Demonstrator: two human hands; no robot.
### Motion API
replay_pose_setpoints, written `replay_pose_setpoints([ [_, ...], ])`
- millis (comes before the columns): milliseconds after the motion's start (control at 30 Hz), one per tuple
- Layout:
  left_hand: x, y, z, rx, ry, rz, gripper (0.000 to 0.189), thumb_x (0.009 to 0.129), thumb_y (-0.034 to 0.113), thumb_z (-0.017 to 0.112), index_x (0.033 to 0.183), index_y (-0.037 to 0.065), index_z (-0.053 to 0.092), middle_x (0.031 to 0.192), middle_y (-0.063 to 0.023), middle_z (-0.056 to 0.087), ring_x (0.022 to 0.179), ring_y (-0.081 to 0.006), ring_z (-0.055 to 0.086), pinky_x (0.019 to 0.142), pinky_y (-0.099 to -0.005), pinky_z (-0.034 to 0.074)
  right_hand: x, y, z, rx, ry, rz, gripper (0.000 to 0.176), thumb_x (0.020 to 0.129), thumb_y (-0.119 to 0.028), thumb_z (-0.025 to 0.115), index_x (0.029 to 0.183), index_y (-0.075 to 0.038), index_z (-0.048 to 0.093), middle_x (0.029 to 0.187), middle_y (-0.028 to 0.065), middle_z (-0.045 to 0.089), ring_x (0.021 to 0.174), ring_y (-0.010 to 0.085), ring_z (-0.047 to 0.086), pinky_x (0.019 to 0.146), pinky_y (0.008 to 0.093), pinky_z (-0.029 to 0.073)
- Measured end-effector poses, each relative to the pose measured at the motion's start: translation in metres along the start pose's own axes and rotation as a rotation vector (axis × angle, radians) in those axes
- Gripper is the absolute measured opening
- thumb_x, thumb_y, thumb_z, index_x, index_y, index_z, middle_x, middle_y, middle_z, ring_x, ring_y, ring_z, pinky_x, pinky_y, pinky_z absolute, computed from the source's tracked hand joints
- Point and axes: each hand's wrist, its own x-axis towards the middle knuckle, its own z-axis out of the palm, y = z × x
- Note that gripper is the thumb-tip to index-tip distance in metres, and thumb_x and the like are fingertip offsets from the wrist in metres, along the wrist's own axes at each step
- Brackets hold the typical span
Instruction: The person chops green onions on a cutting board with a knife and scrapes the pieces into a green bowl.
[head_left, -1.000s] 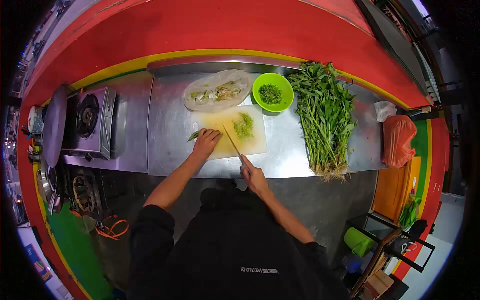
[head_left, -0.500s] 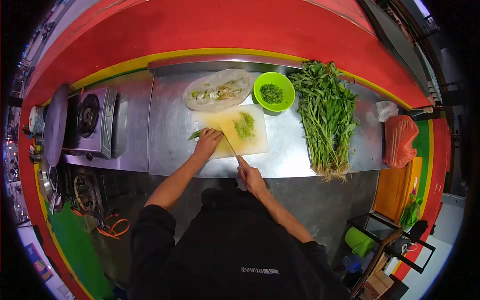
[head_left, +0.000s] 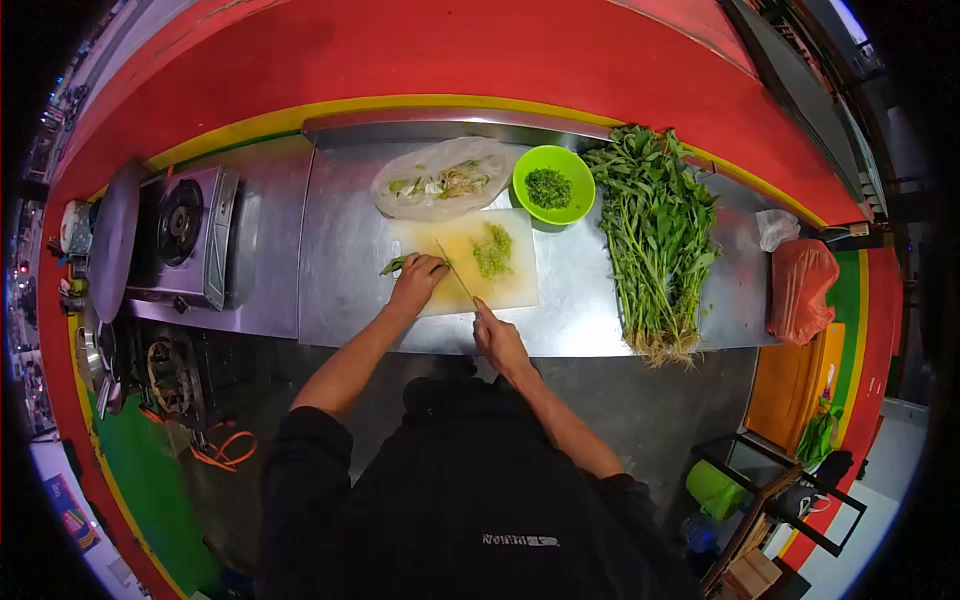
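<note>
On the left part of a white cutting board (head_left: 515,285), my left hand (head_left: 418,283) is closed on a bundle of green stalks (head_left: 393,265), whose leafy end sticks out to the left. My right hand (head_left: 499,338) grips the handle of a knife (head_left: 459,279) at the board's front edge. The blade slants up and left, close beside the fingers of my left hand. Chopped pale green pieces (head_left: 492,251) lie in a heap on the board, right of the blade. The cut ends of the stalks are hidden under my fingers.
Behind the board lie a clear plastic bag (head_left: 405,205) with trimmings and a green bowl (head_left: 579,201) of chopped greens. A large bunch of rooted leafy greens (head_left: 662,240) lies right, beyond it a red bag (head_left: 801,290). A gas stove (head_left: 182,232) stands left.
The knife blade has lifted and tilted slightly, its handle a little higher on the board. My left hand still holds the stalks in nearly the same spot. The whole view has shifted slightly.
</note>
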Motion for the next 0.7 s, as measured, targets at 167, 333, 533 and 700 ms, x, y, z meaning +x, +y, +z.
replay_pose_setpoints([
  [167, 0.000, 0.000, -0.003, -0.053, 0.006, -0.011, 0.024, 0.083, 0.008, 0.062, 0.104, 0.008, 0.073, 0.107, -0.0056, 0.071, 0.104, -0.0209, 0.065, 0.100, -0.0396, 0.042, -0.008, -0.007, -0.006, 0.013, -0.031, 0.005, 0.046, 0.102, -0.012, 0.055, 0.147, -0.011, 0.049, 0.071, 0.0246, 0.062, 0.058, 0.0359, 0.062, 0.060, 0.0430, 0.049],
  [333, 0.001, -0.001, -0.002, -0.065, 0.001, -0.005, 0.025, 0.083, 0.008, 0.061, 0.105, 0.007, 0.072, 0.108, -0.0059, 0.071, 0.104, -0.0213, 0.065, 0.099, -0.0396, 0.042, -0.008, -0.006, -0.002, -0.009, -0.057, 0.051, 0.046, 0.102, -0.013, 0.055, 0.148, -0.012, 0.049, 0.072, 0.0264, 0.063, 0.060, 0.0403, 0.062, 0.061, 0.0444, 0.050],
  [533, -0.001, -0.003, 0.005, -0.032, 0.031, 0.015, 0.026, 0.083, 0.008, 0.061, 0.106, 0.006, 0.072, 0.109, -0.0065, 0.071, 0.104, -0.0214, 0.065, 0.097, -0.0390, 0.042, 0.009, -0.005, 0.006, -0.129, -0.041, 0.037, 0.045, 0.103, -0.017, 0.049, 0.147, -0.019, 0.048, 0.078, 0.0285, 0.066, 0.071, 0.0473, 0.065, 0.066, 0.0568, 0.049],
  [700, -0.002, -0.005, 0.005, -0.019, -0.003, 0.001, 0.025, 0.083, 0.008, 0.061, 0.105, 0.007, 0.073, 0.110, -0.0061, 0.071, 0.106, -0.0205, 0.064, 0.097, -0.0386, 0.042, 0.019, -0.010, 0.006, -0.112, -0.005, -0.010, 0.049, 0.100, -0.016, 0.055, 0.149, -0.014, 0.047, 0.078, 0.0296, 0.066, 0.073, 0.0485, 0.066, 0.068, 0.0550, 0.050],
])
